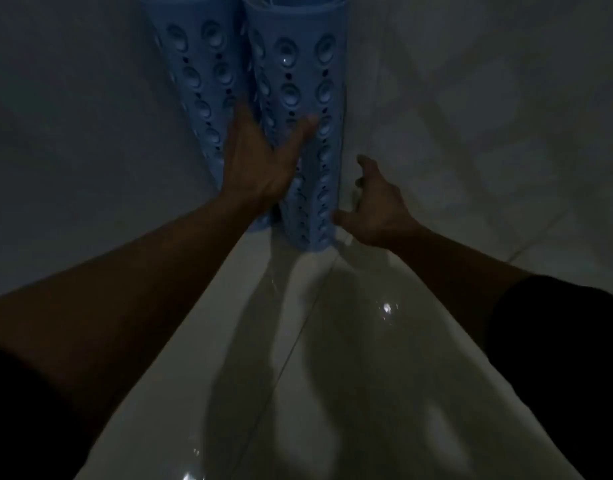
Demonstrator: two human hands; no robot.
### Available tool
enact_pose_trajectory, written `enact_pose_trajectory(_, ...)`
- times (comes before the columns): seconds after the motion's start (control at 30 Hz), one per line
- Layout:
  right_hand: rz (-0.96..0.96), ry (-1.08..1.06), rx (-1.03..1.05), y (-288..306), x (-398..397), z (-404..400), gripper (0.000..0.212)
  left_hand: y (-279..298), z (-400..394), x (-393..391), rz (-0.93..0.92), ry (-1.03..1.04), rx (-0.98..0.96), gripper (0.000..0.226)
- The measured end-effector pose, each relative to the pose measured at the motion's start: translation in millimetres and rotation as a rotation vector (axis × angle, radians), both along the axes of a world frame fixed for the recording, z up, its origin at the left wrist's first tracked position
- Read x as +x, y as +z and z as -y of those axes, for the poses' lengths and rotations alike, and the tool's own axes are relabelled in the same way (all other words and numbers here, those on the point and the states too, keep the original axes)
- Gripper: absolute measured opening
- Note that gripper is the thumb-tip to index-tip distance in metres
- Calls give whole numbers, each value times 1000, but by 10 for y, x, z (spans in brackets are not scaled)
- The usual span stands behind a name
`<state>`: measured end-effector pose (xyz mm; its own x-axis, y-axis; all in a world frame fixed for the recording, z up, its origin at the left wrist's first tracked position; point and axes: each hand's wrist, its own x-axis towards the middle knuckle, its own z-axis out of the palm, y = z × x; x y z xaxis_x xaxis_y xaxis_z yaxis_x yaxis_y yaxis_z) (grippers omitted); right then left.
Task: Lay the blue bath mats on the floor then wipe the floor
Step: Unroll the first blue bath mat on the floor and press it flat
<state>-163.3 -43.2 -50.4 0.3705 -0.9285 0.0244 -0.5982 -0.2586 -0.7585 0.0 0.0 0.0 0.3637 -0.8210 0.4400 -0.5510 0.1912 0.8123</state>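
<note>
Two rolled blue bath mats with suction cups and small holes stand upright in the corner where two walls meet. The left roll leans on the left wall. The right roll stands in front of it on the glossy white floor. My left hand reaches between the rolls, thumb across the front of the right roll and fingers going behind it. Low down beside that roll is my right hand, fingers loosely spread, its thumb tip at the roll's lower right edge.
Pale tiled walls close in on the left and right. The floor tiles shine with wet-looking glints and a dark grout line runs toward me. The room is dim.
</note>
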Motion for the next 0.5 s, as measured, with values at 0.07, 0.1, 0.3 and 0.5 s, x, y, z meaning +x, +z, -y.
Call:
enact_pose_trajectory(0.07, 45, 60, 13, 2, 54, 40, 103, 28, 53, -18, 5, -59, -29, 78)
enact_pose_trajectory(0.1, 54, 75, 42, 17, 80, 69, 106, 47, 96, -13, 17, -84, -34, 75)
enact_pose_trajectory(0.3, 72, 74, 175, 31, 291, 187, 121, 153, 181, -39, -85, -23, 35, 87)
enact_pose_trajectory(0.5, 248, -41, 105, -300, 408, 281, 91, -31, 262, 2, -78, -93, -33, 61)
